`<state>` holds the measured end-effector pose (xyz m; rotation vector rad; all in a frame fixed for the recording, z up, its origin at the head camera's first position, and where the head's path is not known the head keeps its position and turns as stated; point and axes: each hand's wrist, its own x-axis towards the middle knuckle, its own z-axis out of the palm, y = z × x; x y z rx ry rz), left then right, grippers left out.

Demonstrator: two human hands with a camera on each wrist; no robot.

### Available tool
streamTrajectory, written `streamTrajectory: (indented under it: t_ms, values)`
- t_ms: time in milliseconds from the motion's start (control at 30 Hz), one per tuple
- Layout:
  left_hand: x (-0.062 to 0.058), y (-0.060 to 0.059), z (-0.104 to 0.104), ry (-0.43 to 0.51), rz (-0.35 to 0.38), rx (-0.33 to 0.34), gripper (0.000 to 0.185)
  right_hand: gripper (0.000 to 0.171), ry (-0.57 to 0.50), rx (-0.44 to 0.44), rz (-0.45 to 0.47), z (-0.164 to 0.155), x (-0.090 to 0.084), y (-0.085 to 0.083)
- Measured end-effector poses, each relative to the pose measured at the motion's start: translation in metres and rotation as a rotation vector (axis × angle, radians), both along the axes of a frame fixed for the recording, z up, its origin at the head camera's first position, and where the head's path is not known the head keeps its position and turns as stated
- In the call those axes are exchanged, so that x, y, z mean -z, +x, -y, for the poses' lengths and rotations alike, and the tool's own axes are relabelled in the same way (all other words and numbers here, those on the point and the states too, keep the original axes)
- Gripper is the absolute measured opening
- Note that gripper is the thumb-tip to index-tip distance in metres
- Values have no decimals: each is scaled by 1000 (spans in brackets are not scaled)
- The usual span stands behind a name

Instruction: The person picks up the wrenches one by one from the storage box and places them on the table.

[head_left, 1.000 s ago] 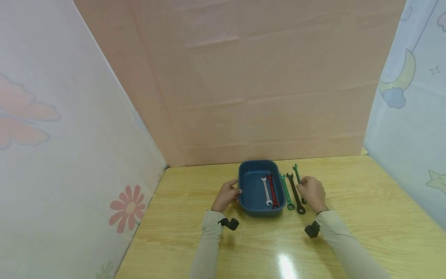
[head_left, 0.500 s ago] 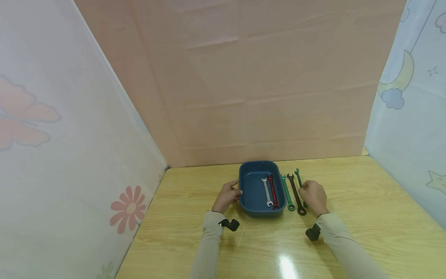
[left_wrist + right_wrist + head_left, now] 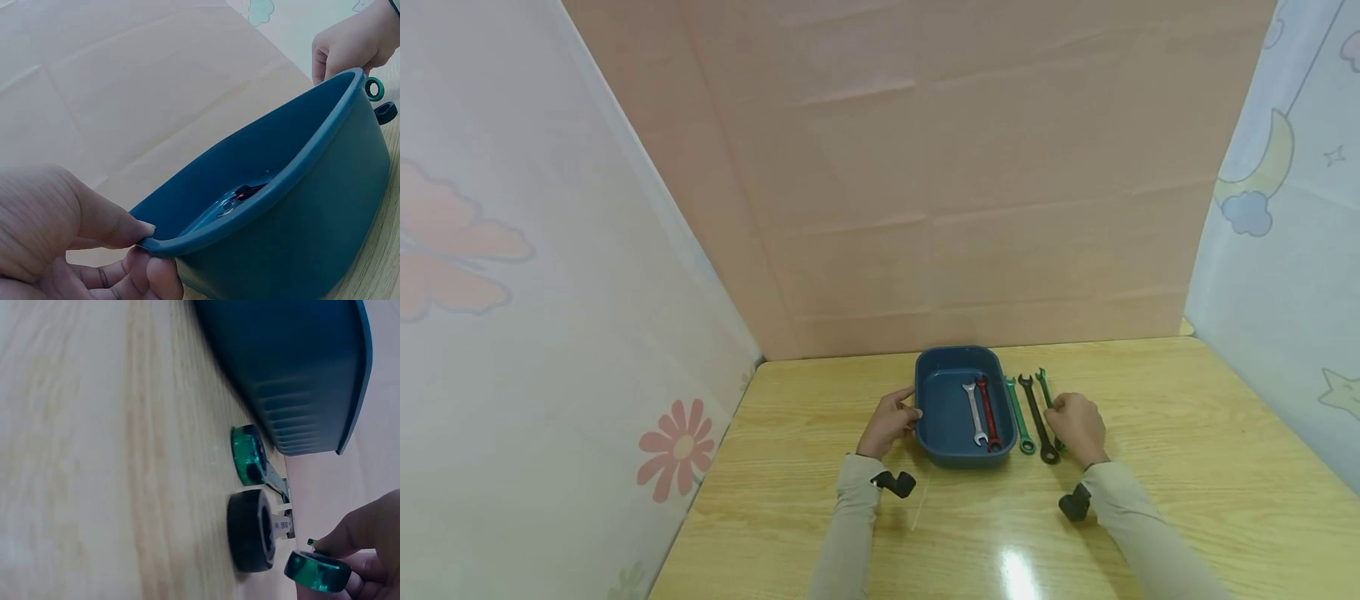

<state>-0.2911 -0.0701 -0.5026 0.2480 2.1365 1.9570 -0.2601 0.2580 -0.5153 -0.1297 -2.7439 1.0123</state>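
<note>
- Head view: the left hand point(image 3: 887, 423) has thumb and fingers pinched on the left rim of the single blue bin point(image 3: 942, 408), which stands on the tabletop point(image 3: 805, 433).
- Inside the bin, toward its right side, lie two wrenches: one silver wrench point(image 3: 975, 414) and, just beside it, one red wrench point(image 3: 988, 412).
- To the right of the bin are three more: the near green wrench point(image 3: 1019, 417), one black wrench point(image 3: 1038, 421) and the far green wrench point(image 3: 1046, 389). That makes five wrenches: two green, one black, one red, one silver.
- The right hand point(image 3: 1077, 423) has its fingers closed in a pinch on the far green wrench.
- Two black wrist cameras point(image 3: 1075, 502) show, one on each arm.
- Left wrist view: the thumb lies over the bin's rim and curled fingers sit beneath it outside; past the far end, two ring ends show, one green, one black.
- Right wrist view: three ring ends show, two green and one black. The far green wrench is pinched in the fingers; whether its ring touches the tabletop I cannot tell. Faint marks on the black wrench's shank are too small to read.
</note>
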Motion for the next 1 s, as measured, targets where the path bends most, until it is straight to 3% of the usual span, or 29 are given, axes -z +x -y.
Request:
streamTrajectory:
  t_ms: [1000]
  values:
    - [2, 0, 1, -12, -1, -6, 63, 29, 11, 55, 56, -7, 11, -2]
